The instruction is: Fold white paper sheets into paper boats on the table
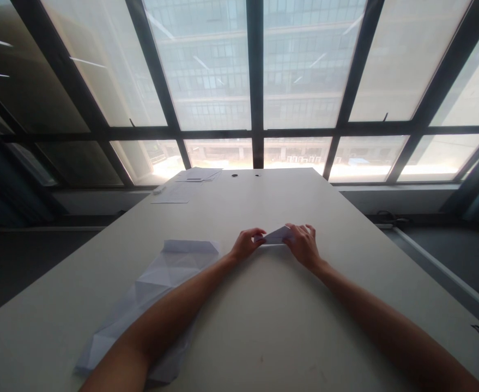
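Head view: left hand (pixel 246 243), right hand (pixel 304 246) both pinching small white folded-paper piece (pixel 277 236); uneven pull might tear it.

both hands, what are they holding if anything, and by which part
A small folded piece of paper, held at both ends: the left hand pinches its left end, the right hand grips its right end.
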`<state>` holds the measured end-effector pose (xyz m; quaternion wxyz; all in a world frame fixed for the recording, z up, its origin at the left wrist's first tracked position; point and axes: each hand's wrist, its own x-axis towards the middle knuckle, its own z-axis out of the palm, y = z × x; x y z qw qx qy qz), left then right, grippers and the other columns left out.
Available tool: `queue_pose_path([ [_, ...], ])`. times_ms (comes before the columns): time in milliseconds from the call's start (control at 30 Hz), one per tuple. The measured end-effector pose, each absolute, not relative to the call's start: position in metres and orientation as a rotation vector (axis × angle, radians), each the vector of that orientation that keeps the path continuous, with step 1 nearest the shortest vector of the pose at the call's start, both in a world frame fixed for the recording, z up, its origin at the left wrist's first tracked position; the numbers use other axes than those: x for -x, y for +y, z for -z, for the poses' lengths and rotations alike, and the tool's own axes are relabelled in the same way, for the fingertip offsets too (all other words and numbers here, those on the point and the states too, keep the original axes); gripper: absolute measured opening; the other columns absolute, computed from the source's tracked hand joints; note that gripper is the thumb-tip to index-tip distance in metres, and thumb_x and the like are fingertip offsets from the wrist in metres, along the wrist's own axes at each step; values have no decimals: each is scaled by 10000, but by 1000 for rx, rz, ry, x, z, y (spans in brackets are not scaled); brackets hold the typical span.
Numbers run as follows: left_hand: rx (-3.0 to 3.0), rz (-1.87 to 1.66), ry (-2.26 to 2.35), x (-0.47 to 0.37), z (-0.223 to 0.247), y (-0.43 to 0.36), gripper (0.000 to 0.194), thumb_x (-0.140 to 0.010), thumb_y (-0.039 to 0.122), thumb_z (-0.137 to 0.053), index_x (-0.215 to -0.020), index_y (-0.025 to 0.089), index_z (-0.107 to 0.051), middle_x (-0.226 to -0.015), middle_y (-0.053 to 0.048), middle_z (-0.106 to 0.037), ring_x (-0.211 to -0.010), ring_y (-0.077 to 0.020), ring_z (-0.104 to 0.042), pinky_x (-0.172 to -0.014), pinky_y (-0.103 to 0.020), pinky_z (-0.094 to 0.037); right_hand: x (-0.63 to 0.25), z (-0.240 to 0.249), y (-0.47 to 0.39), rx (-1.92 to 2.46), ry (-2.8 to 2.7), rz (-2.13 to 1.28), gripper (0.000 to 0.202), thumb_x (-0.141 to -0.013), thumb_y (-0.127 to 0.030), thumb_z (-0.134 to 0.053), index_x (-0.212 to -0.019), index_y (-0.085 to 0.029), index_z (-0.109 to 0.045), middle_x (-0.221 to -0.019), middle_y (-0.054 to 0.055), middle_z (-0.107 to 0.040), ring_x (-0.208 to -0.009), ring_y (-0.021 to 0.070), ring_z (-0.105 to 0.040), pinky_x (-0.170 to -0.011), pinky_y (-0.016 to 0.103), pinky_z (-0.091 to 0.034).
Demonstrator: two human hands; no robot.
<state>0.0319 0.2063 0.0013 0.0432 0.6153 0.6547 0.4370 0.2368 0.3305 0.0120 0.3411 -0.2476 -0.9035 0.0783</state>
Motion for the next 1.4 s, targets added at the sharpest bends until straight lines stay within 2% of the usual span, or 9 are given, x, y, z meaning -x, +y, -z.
queue_pose_path([
  [167, -1911, -1289, 1955, -38, -5, 204, 238, -819, 285, -687, -1044, 210, -701, -891, -23, -726, -799, -163, -659, -792, -286, -502, -234, -10, 331, 630, -2359, -302, 318, -846, -254, -622, -1157, -222, -566, -1113, 88, -691, -1064, 251, -590, -1011, 407, -237],
  [267, -1874, -1315, 1877, -38, -6, 205, 297, -809, 349, -702, -1067, 201, -692, -915, -44, -726, -829, -179, -662, -795, -297, -508, -234, -8, 334, 643, -2345, -370, 238, -851, -226, -603, -1089, -229, -592, -997, 69, -719, -984, 235, -624, -972, 389, -263],
  [367, -1689, -1457, 1792, -34, -4, 209, 352, -900, 440, -568, -1102, 169, -665, -906, -69, -721, -782, -168, -664, -730, -280, -521, -235, -6, 337, 650, -2315, -400, 180, -856, -209, -585, -1034, -230, -603, -922, 53, -723, -927, 219, -635, -953, 372, -269],
  [467, -1457, -1552, 1789, -28, -1, 213, 391, -938, 439, -466, -1116, 140, -645, -839, -69, -710, -682, -145, -647, -649, -261, -524, -235, -4, 339, 673, -2301, -394, 160, -859, -212, -575, -1015, -231, -603, -929, 50, -721, -929, 218, -633, -946, 367, -268],
  [767, -1511, -1498, 1816, -27, -2, 212, 317, -809, 387, -666, -998, 134, -694, -820, -72, -726, -719, -166, -662, -663, -271, -528, -235, -3, 340, 720, -2301, -347, 169, -871, -223, -571, -1039, -224, -592, -930, 52, -721, -925, 215, -631, -938, 356, -261],
  [1000, -1583, -1462, 1758, -27, 0, 213, 497, -733, 435, -758, -1119, 148, -635, -949, -94, -717, -829, -191, -681, -714, -286, -549, -235, -3, 339, 727, -2323, -345, 200, -860, -220, -577, -1060, -226, -589, -949, 52, -721, -952, 220, -628, -944, 357, -254],
  [1133, -1563, -1504, 1771, -28, 0, 214, 423, -789, 471, -692, -1065, 157, -627, -992, -86, -712, -821, -180, -680, -684, -263, -538, -235, -1, 339, 707, -2309, -344, 189, -867, -216, -563, -1055, -225, -589, -942, 54, -719, -944, 221, -626, -947, 365, -247],
  [1267, -1508, -1508, 1844, -27, 0, 215, 382, -928, 473, -465, -943, 149, -667, -914, -75, -714, -773, -156, -666, -677, -250, -520, -235, -1, 339, 701, -2304, -343, 186, -872, -212, -558, -1055, -222, -590, -936, 52, -717, -934, 219, -624, -942, 365, -246],
  [1400, -1482, -1563, 1833, -25, 1, 215, 283, -871, 375, -560, -1033, 155, -634, -982, -76, -706, -722, -138, -656, -652, -249, -523, -235, -1, 339, 707, -2313, -328, 180, -873, -212, -564, -1051, -219, -594, -932, 50, -716, -928, 213, -624, -938, 354, -251],
])
